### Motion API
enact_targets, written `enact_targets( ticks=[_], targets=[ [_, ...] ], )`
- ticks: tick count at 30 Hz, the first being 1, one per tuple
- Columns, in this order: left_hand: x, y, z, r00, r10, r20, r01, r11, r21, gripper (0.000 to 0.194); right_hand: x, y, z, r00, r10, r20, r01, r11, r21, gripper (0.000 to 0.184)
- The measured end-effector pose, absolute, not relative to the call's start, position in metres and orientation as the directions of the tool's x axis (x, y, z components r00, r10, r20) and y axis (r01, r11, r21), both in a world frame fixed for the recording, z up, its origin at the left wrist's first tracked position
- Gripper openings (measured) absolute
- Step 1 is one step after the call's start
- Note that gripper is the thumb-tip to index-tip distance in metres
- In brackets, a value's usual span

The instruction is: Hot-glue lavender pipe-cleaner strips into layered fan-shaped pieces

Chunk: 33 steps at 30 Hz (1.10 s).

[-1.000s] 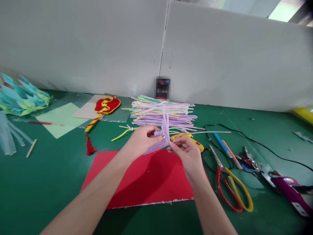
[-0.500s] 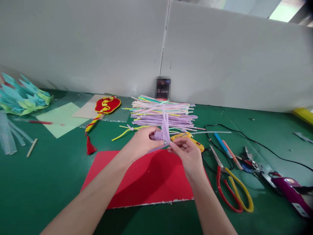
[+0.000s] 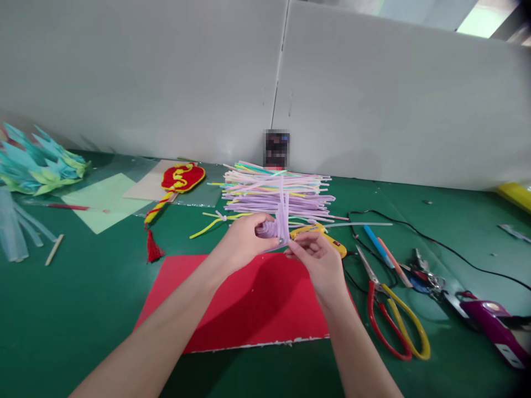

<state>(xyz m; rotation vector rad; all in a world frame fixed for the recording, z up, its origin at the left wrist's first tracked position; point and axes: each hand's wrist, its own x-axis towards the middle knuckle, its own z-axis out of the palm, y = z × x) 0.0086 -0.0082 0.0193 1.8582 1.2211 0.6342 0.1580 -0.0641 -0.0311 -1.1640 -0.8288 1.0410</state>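
Note:
My left hand (image 3: 244, 236) is closed around a bundle of lilac pipe cleaners (image 3: 282, 218), bent and wound together, with several ends standing upright. The fingers and thumb of my right hand (image 3: 314, 255) pinch at the lower right corner of that same bundle. What exactly lies between the right fingertips is partly hidden. Just behind the right hand lies a yellow hot glue gun (image 3: 334, 244). Below both hands is a red sheet (image 3: 257, 309) with a ragged white front edge.
Behind my hands lies a pile of pastel pipe cleaners (image 3: 249, 193). Scissors (image 3: 381, 293), pens (image 3: 379, 243), keys (image 3: 431, 282) and a purple tool (image 3: 493, 326) are on the right. Leftward are a red-and-yellow tasselled ornament (image 3: 182, 178), green paper (image 3: 108, 200) and blue-green folded leaves (image 3: 37, 163).
The lilac bundle has shifted very slightly right and turned a little in my left hand. My right hand stays nearly still at its corner.

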Motion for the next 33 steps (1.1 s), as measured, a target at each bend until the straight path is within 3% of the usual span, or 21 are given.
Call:
enact_targets(
  ticks=[33],
  targets=[
    [0.0072,-0.008,0.0167,0.436,0.899,0.031,0.497,-0.27,0.825,0.024,0.155,-0.0662,-0.0269,0.316,0.947,-0.051,-0.233,0.025,-0.972,0.027]
  ],
)
